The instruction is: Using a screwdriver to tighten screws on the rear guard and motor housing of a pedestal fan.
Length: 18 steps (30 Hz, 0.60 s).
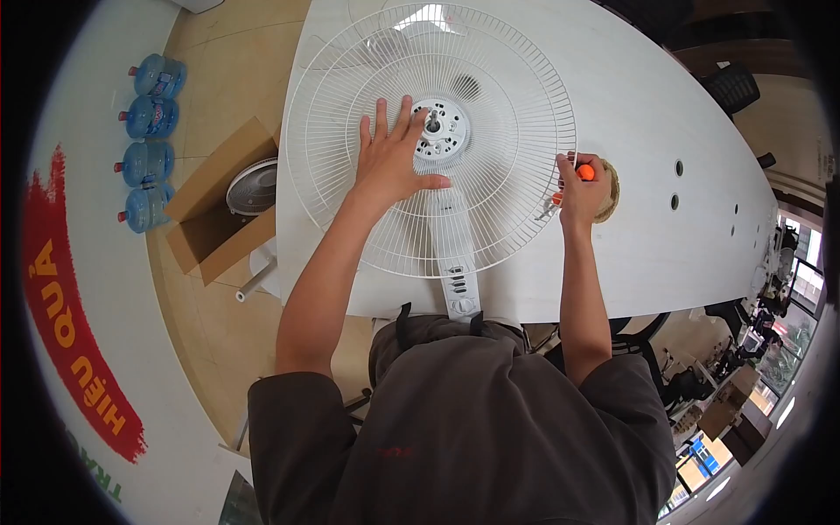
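A round white wire fan guard [516, 114] covers the motor head of a white fan lying on the table, its control panel [462, 293] toward me. My left hand [389, 164] is open, fingers spread over the guard beside the hub [437, 127] and its metal shaft. At the guard's right edge, my right hand [582, 194] is closed around an orange-handled tool [585, 172] with a metal end; its exact kind is partly hidden by the fingers. Thumb and fingertips are close to the guard's rim. A clear fan blade [381, 52] shows at the far left, under the wires.
A tan roll of tape [611, 194] lies beside my right hand on the white table [647, 114]. On the floor to the left stand an open cardboard box [197, 241] with a grilled fan part [254, 186] and several blue water bottles [149, 164]. Chairs line the right.
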Motion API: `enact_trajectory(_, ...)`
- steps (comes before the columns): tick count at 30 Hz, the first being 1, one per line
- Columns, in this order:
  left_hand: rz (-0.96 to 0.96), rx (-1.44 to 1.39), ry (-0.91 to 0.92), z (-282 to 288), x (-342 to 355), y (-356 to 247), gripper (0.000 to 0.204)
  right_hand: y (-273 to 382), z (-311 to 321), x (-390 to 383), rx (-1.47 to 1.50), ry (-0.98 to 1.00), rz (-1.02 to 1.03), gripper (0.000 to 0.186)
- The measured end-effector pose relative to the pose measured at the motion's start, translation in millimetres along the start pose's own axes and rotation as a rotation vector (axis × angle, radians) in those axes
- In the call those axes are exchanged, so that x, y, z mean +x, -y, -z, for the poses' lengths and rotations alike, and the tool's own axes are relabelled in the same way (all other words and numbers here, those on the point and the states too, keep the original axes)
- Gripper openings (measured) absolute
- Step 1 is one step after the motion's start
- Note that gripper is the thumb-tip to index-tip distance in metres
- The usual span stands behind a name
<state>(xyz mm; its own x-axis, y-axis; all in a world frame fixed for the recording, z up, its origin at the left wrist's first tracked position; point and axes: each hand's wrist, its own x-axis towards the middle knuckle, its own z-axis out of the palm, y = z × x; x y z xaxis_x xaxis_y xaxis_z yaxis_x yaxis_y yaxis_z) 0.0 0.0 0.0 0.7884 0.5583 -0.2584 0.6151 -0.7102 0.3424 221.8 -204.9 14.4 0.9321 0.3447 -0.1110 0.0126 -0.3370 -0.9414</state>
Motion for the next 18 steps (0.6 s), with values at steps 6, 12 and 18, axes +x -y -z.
enact_trajectory(6,-0.023,-0.004,0.007,4,0,5,0.131,9,-4,-5,0.014,0.014,-0.011,0.017)
enact_trajectory(12,0.007,-0.018,0.018,2,-1,0,0.130,-1,16,10,-0.084,0.009,0.140,0.024)
enact_trajectory(18,-0.019,-0.036,0.013,1,3,0,0.128,70,71,11,0.170,-0.006,0.116,0.020)
